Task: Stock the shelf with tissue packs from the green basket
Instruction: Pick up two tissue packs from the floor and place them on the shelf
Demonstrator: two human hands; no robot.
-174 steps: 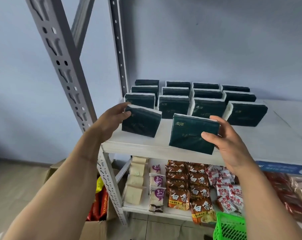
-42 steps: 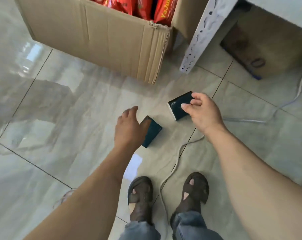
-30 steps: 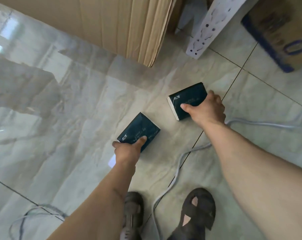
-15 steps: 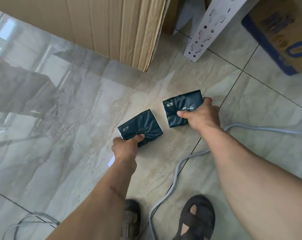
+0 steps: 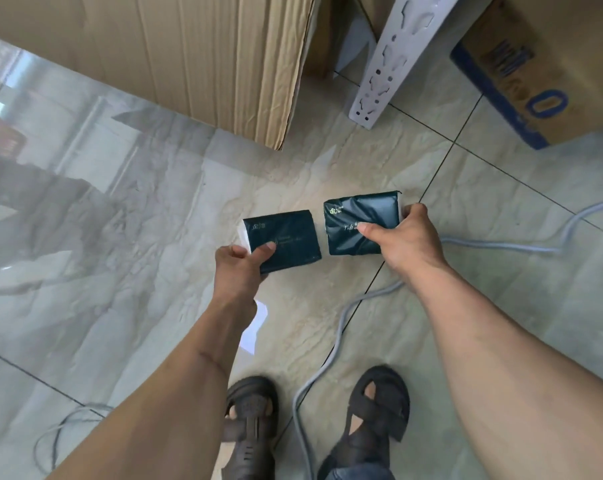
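Two dark green tissue packs, both off the floor and in hand, gold lettering facing up at me. The left tissue pack [image 5: 282,239] sits in my left hand [image 5: 238,268], thumb pressed on its top face, fingers curled under the near left corner; wrapper lies flat and smooth. The right tissue pack [image 5: 359,226] is in my right hand [image 5: 405,244], thumb on top, fingers wrapped round its right end; its wrapper is creased and buckled under the squeeze. The packs lie side by side, near each other but with a narrow gap, white tissue showing at their outer ends. Below them, glossy marbled floor tiles [image 5: 161,209]. A grey cable [image 5: 331,355] snakes across the floor under the right forearm and runs down between my two dark sandals [image 5: 379,407] at the bottom edge. Beyond the packs: a large plain cardboard box [image 5: 196,53] upper left, the perforated white shelf upright [image 5: 386,64] standing on the floor beside it, and a second carton with blue print [image 5: 542,67] upper right. Green basket not in view here.
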